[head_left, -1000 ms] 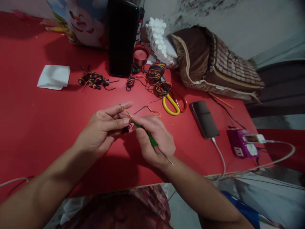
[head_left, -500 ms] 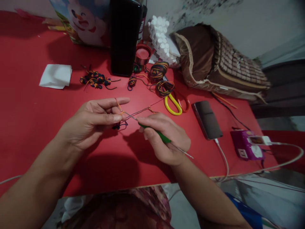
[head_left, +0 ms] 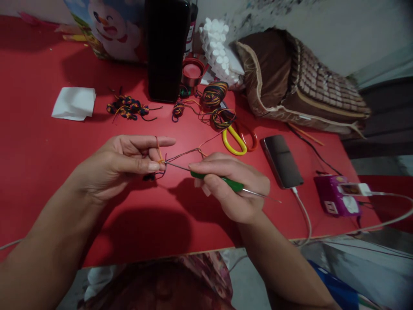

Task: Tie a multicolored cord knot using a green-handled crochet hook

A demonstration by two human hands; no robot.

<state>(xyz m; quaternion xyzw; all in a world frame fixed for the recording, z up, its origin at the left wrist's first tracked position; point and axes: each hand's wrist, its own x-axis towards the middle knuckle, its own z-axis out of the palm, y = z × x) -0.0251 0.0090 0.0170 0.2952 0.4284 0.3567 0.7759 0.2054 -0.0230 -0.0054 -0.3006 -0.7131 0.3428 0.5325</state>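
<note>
My left hand [head_left: 125,165] pinches a small piece of dark and orange crochet work [head_left: 151,176] between thumb and fingers. An orange strand of yarn [head_left: 158,146] loops over its stretched index finger. In my right hand [head_left: 234,187] is a crochet hook with a green handle [head_left: 234,184], gripped like a pen. The hook's metal tip meets the yarn at the left fingertips. Dark strands run from there towards the right hand and back to the wound yarn balls [head_left: 214,94]. Several small multicoloured crocheted pieces [head_left: 129,107] lie beyond the left hand.
On the red table [head_left: 29,172] stand a black phone [head_left: 166,51] and a cartoon-printed box [head_left: 112,30]. Scissors with yellow and red handles [head_left: 234,142] lie beyond the right hand. Rightwards are a charging phone [head_left: 283,161], a purple power box [head_left: 337,196] and a brown cushion [head_left: 309,82].
My right hand has moved a little to the right with the crochet hook, which now lies flatter. My left hand has shifted slightly left and down, still pinching the crochet work.
</note>
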